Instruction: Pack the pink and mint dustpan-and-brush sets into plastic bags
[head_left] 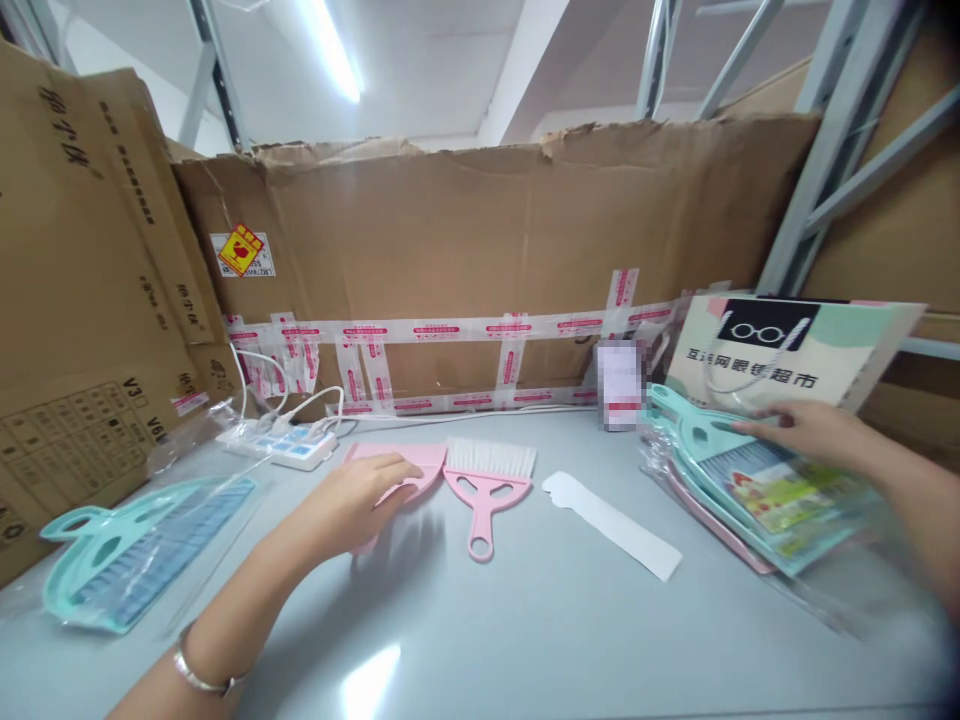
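Observation:
My left hand (pixel 371 498) has its fingers curved over a pink dustpan (pixel 429 458) and hides much of it. Beside the dustpan lies a pink hand brush (pixel 481 495) with white bristles, handle towards me. On the right, my right hand (pixel 814 432) is closed at the upper edge of a turquoise dustpan and brush set (pixel 739 465) in clear wrapping, and part of its grip is hidden. That set rests on a stack, with a pink dustpan edge (pixel 716 525) showing beneath. The right forearm and the near end of the wrapping are blurred.
At the left lies another wrapped turquoise dustpan and brush set (pixel 142 550). A white paper strip (pixel 619 525) is right of the pink brush. A power strip (pixel 300 445), a blurred-out box (pixel 621 385) and a paper bag (pixel 862 345) stand behind, before a cardboard wall (pixel 450 240).

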